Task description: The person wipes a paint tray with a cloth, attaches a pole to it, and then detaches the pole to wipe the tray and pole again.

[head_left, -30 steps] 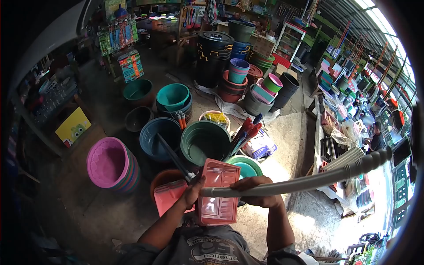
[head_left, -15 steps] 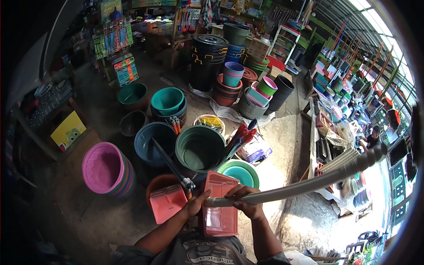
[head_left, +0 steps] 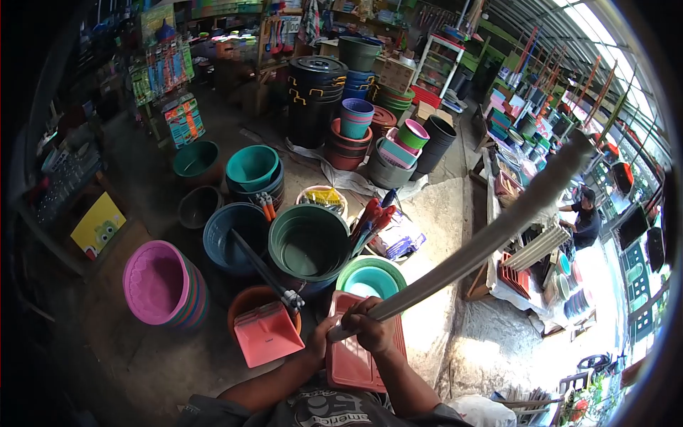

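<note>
My right hand is wrapped round a long grey tube, close to its lower end. The tube slants up to the right, and its far end looks ribbed or wrapped. Beneath that hand lies a pink rectangular plastic tray, just in front of my body. My left hand grips the tray's left edge beside the tube's lower end; its fingers are partly hidden. Left of it, several pink dustpans sit stacked in a brown tub.
A dark green tub, a blue tub and stacked pink buckets stand ahead. Black bins stand farther back. To the right, a person is beside a long table of goods. A dark pole leans out of the blue tub.
The grey tube has tilted more steeply upward. My right hand has turned and closed more fully round it. The view has shifted slightly, showing more of the person at right.
</note>
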`<state>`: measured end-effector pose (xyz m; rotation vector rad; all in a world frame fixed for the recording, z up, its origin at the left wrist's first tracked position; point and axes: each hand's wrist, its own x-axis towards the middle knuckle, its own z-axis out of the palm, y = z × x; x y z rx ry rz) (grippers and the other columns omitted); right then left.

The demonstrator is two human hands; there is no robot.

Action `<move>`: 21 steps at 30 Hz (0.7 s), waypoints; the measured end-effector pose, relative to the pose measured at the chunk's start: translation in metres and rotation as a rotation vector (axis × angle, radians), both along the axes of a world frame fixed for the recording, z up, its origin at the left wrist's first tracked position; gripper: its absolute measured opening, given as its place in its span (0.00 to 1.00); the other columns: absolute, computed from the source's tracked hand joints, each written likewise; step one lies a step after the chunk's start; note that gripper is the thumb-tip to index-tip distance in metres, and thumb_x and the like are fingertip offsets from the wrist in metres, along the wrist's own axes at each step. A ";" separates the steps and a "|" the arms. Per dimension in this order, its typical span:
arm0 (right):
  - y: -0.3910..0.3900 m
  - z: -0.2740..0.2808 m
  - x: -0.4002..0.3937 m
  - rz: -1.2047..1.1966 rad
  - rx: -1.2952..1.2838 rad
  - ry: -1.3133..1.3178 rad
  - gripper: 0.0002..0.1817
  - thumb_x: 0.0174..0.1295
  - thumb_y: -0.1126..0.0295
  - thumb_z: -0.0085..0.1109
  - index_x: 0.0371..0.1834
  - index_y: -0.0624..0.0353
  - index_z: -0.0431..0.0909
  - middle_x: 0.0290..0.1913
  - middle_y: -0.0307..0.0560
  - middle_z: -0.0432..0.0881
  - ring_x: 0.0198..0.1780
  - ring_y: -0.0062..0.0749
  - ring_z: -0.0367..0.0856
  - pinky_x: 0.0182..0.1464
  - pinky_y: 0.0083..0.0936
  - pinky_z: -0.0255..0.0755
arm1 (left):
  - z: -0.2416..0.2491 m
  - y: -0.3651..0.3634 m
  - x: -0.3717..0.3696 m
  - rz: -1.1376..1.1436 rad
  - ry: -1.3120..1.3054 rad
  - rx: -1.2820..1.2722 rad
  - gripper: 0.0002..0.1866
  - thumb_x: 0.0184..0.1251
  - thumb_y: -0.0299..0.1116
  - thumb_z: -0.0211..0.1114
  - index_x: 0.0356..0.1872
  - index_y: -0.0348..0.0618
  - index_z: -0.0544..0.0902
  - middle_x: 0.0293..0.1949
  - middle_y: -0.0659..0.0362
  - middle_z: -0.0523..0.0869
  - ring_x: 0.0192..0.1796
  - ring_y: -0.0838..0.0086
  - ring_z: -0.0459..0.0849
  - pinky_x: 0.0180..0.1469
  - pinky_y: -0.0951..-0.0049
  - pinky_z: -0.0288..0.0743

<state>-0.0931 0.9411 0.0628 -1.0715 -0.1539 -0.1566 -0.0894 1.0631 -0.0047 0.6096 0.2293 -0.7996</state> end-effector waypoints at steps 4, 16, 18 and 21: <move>0.002 -0.011 -0.007 -0.179 -0.064 0.172 0.06 0.46 0.79 0.59 0.22 0.62 0.70 0.20 0.45 0.77 0.22 0.26 0.78 0.24 0.22 0.71 | -0.039 -0.008 -0.002 0.010 -0.093 0.104 0.18 0.65 0.42 0.48 0.49 0.41 0.74 0.40 0.58 0.79 0.42 0.74 0.79 0.44 0.72 0.73; -0.057 -0.051 -0.011 -0.225 0.074 0.284 0.04 0.51 0.77 0.56 0.23 0.62 0.71 0.24 0.47 0.78 0.25 0.32 0.79 0.31 0.27 0.74 | -0.090 -0.039 0.014 -0.253 -0.151 0.117 0.18 0.62 0.44 0.52 0.45 0.42 0.75 0.35 0.60 0.80 0.35 0.72 0.78 0.39 0.72 0.72; -0.080 -0.049 -0.023 -0.253 0.113 0.257 0.05 0.50 0.77 0.58 0.23 0.62 0.71 0.25 0.47 0.78 0.28 0.32 0.80 0.33 0.27 0.75 | -0.073 -0.054 0.016 -0.289 -0.070 0.083 0.23 0.64 0.49 0.51 0.51 0.43 0.73 0.40 0.57 0.80 0.42 0.71 0.79 0.44 0.68 0.73; -0.111 -0.048 -0.051 -0.414 -0.062 0.223 0.07 0.49 0.79 0.63 0.24 0.62 0.72 0.28 0.48 0.80 0.31 0.32 0.81 0.34 0.27 0.76 | -0.033 -0.076 0.017 -0.470 0.030 0.389 0.26 0.65 0.51 0.50 0.57 0.43 0.69 0.47 0.57 0.77 0.48 0.64 0.76 0.48 0.60 0.71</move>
